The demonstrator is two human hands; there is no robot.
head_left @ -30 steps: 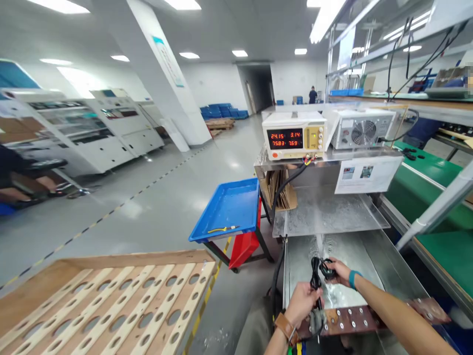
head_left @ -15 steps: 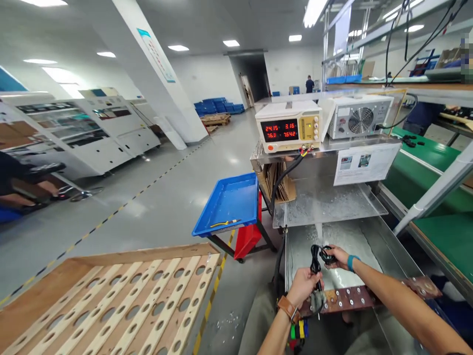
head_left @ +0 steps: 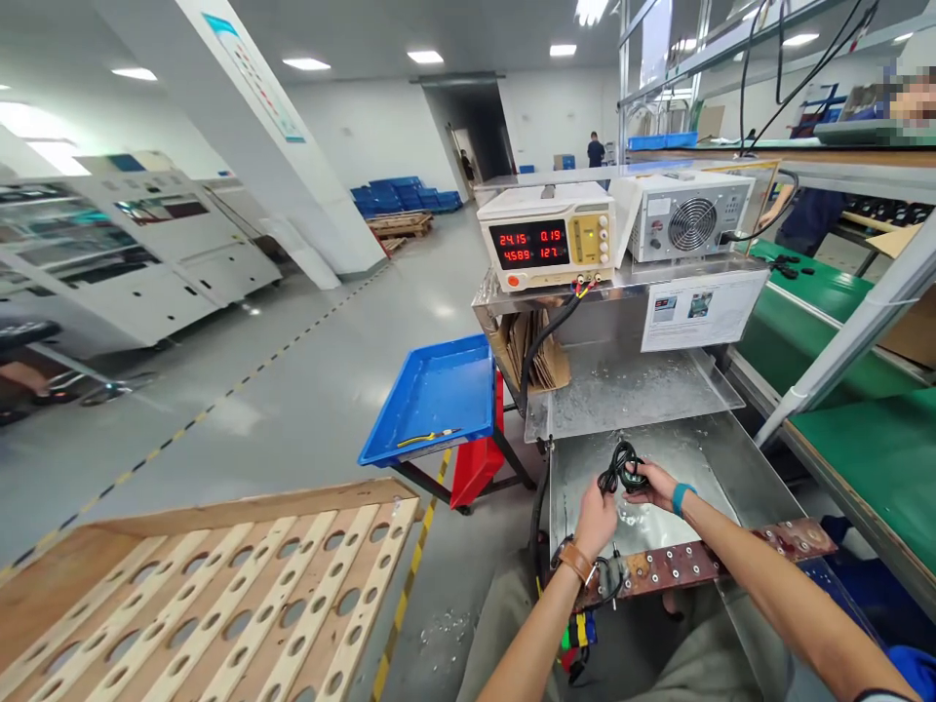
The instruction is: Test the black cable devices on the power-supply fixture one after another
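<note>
Black bundled cable [head_left: 620, 466] clamped between both hands [head_left: 630, 492], metal tray [head_left: 577, 487] beneath, digital power supply [head_left: 545, 234] at twelve o'clock, blue tray [head_left: 439, 395] at ten.

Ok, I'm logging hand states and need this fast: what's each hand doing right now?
Left hand: closed, gripping the looped black cable.
Right hand: closed, fingertips pinching the dark coil beside it.
</note>
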